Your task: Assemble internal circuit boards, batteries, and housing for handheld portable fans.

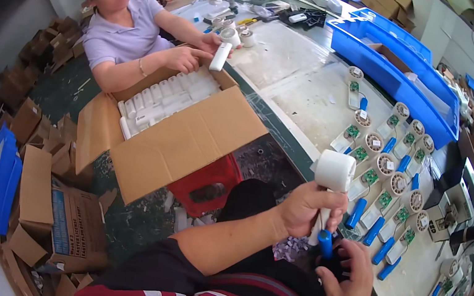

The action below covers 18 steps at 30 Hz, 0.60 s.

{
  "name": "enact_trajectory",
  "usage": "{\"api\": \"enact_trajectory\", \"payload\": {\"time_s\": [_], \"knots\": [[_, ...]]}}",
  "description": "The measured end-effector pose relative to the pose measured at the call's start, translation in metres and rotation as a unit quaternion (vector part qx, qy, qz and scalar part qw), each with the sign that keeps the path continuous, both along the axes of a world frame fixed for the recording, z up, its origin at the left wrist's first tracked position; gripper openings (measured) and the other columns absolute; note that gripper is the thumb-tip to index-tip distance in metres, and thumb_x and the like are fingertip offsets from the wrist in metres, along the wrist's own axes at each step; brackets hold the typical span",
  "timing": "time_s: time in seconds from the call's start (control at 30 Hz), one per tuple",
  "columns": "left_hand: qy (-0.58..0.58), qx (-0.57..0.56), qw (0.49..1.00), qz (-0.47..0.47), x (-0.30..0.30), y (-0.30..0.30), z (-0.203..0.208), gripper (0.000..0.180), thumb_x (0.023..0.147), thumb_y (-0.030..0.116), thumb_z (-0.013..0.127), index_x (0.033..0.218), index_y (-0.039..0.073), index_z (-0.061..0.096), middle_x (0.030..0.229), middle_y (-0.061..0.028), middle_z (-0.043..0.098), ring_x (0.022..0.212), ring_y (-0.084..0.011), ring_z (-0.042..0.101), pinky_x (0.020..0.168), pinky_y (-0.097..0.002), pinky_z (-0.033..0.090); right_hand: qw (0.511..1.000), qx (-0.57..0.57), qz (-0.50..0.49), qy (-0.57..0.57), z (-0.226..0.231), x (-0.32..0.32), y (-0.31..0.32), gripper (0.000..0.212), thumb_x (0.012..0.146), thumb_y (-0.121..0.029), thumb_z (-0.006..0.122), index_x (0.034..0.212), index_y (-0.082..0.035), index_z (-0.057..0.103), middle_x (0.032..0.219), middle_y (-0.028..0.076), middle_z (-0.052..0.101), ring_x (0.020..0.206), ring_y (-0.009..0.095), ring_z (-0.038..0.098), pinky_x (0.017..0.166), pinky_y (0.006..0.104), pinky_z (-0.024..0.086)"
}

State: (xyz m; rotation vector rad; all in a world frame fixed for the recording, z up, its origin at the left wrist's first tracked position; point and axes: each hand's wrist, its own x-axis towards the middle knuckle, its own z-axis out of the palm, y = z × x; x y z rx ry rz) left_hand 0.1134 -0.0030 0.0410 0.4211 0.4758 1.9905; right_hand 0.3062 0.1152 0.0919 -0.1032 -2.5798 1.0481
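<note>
My left hand [309, 210] is wrapped round the handle of a white handheld fan [335, 170], its round head up. From the handle's lower end hangs a blue cylindrical battery [325, 243]. My right hand [351, 281] is just right of and below that battery, fingers apart and bent; I see nothing held in it. On the table to the right lie several open fan halves [385, 165] with green circuit boards and blue batteries attached.
A cardboard box [188, 140] packed with white fan parts sits at left over a red stool [206, 183]. Behind it, a co-worker [124, 35] in a light purple shirt holds a white fan [221, 56]. Blue bins [399, 75] stand on the table's far side. Opened cartons [76, 228] crowd the left floor.
</note>
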Motion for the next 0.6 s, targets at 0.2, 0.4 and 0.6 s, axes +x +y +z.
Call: {"api": "enact_trajectory", "payload": {"time_s": [0.2,0.4,0.6], "knots": [[-0.001,-0.014,0.999,0.04,0.012,0.002,0.0,0.019,0.1,0.022,0.074,0.096,0.006,0.064,0.079,-0.0034,0.063,0.07,-0.0161,0.064,0.067,-0.0311,0.055,0.998,-0.036,-0.043,-0.011,-0.023,-0.008,-0.017,0.043,0.078,-0.01,0.086,0.115,-0.001,0.065,0.099,0.015,0.066,0.081,0.031,0.065,0.073,0.0365,0.052],[0.021,-0.078,0.991,0.111,0.02,-0.003,-0.001,0.016,0.1,0.016,0.074,0.104,0.006,0.063,0.082,-0.0028,0.064,0.071,-0.0156,0.065,0.067,-0.0304,0.055,0.992,-0.094,-0.081,-0.036,-0.036,-0.006,-0.022,0.029,0.081,-0.004,0.081,0.106,-0.002,0.068,0.089,0.013,0.064,0.078,0.03,0.063,0.07,0.0362,0.05],[0.073,-0.087,0.985,0.13,0.029,-0.016,-0.016,0.029,0.096,0.003,0.067,0.124,0.003,0.059,0.1,-0.0074,0.064,0.092,-0.0194,0.068,0.087,-0.0378,0.058,0.989,-0.105,-0.096,-0.035,-0.043,-0.001,-0.023,0.024,0.082,-0.006,0.079,0.103,-0.002,0.069,0.086,0.013,0.065,0.075,0.029,0.065,0.069,0.0355,0.052]]}}
